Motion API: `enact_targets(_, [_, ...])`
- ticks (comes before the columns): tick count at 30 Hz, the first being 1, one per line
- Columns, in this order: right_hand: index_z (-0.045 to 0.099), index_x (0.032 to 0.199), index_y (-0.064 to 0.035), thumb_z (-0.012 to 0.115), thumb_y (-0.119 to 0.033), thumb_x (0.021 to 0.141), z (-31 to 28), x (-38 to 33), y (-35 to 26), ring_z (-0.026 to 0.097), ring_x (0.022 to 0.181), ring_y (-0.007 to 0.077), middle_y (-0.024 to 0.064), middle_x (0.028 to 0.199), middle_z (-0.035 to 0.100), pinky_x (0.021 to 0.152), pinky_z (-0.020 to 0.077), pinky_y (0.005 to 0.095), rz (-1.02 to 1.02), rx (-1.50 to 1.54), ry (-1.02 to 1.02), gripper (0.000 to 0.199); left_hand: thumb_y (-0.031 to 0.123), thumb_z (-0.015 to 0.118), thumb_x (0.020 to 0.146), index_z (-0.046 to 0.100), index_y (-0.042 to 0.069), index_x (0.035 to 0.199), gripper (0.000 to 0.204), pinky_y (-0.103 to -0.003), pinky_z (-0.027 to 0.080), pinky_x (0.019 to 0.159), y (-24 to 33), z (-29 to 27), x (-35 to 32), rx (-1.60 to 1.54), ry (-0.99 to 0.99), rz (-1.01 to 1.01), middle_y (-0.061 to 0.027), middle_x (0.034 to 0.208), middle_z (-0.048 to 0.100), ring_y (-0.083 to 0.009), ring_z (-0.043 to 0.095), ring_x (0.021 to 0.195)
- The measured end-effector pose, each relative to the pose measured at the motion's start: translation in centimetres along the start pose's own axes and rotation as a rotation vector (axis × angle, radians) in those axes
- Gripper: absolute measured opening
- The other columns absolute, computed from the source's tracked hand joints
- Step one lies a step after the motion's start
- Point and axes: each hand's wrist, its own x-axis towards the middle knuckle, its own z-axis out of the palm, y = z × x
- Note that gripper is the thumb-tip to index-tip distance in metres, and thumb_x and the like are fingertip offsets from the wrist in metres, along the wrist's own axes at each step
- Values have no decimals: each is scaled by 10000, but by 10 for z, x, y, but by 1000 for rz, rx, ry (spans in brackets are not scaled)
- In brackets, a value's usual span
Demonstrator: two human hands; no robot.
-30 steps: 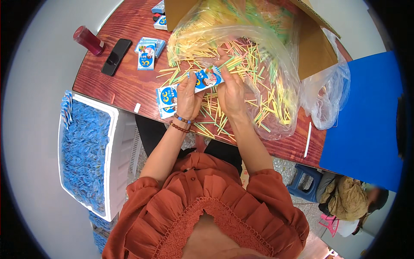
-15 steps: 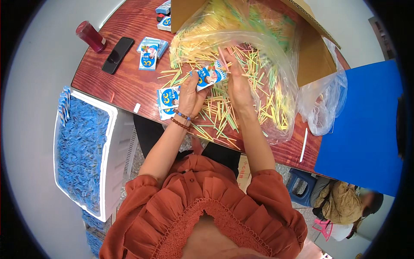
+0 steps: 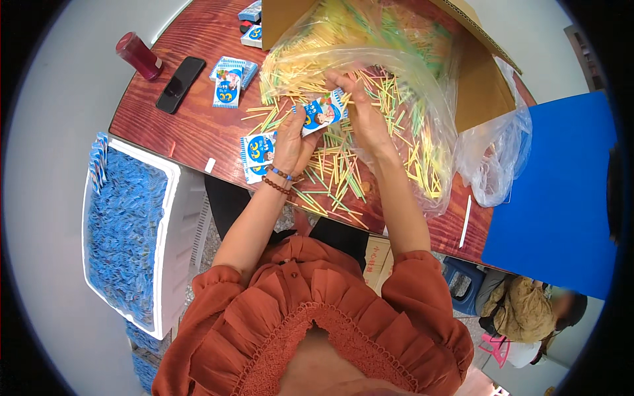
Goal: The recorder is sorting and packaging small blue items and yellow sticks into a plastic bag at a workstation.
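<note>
My left hand [image 3: 288, 145] is closed around a small blue-and-white packet [image 3: 321, 113], with the thumb lying on its printed face. The packet sits tilted over the table, its far end pointing right. Beside that end is my right hand [image 3: 367, 122], fingers stretched out and apart; I see nothing held in it. Below both hands, thin yellow, green and pink sticks [image 3: 338, 175] are scattered on the wooden table. More packets [image 3: 257, 152] of the same kind lie just left of my left wrist, partly covered by it.
A cardboard box [image 3: 485, 79] lies on its side with a clear plastic bag [image 3: 370, 56] of sticks spilling out. Left are a black phone [image 3: 180, 84], a red-lidded jar [image 3: 140, 56] and stacked packets [image 3: 228, 86]. A white foam bin [image 3: 162, 244] full of blue packets stands beside the table.
The pink sticks seen in my right hand no longer show there. Its fingers have spread, and the right forearm has shifted slightly right. My left hand keeps the packet in nearly the same place.
</note>
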Motion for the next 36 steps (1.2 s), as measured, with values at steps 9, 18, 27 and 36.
enact_targets(9, [218,1471,-56,499,-564,919,-12,8,-10,479,1214,217,120,1331,514,1034,356,378,128,-47,-114,801,330,498,989,599,14,1108,353,-340,498,837,0,-14,8,19,18,-31,-82,1092,651,-175,622,970])
enact_targets(18, [593,1193,-6,563,-163,954,-35,4,-7,634,908,130,66,1126,629,721,562,275,233,233,-39,287,326,497,990,567,10,1183,377,-327,503,831,2,-18,11,34,11,-39,-87,1100,645,-167,615,969])
enact_targets(27, [629,1112,25,592,-47,906,-31,0,-13,664,937,172,100,1008,679,820,561,288,100,72,124,222,314,502,991,573,17,1167,352,-321,508,825,1,-23,11,33,2,-37,-80,1107,647,-164,617,983])
enact_targets(36, [649,1032,-15,591,-82,894,-24,-4,-16,650,855,201,104,911,675,759,495,291,-326,-829,84,164,317,497,992,569,30,1185,353,-321,499,837,1,-21,12,21,-13,-43,-75,1115,647,-163,615,986])
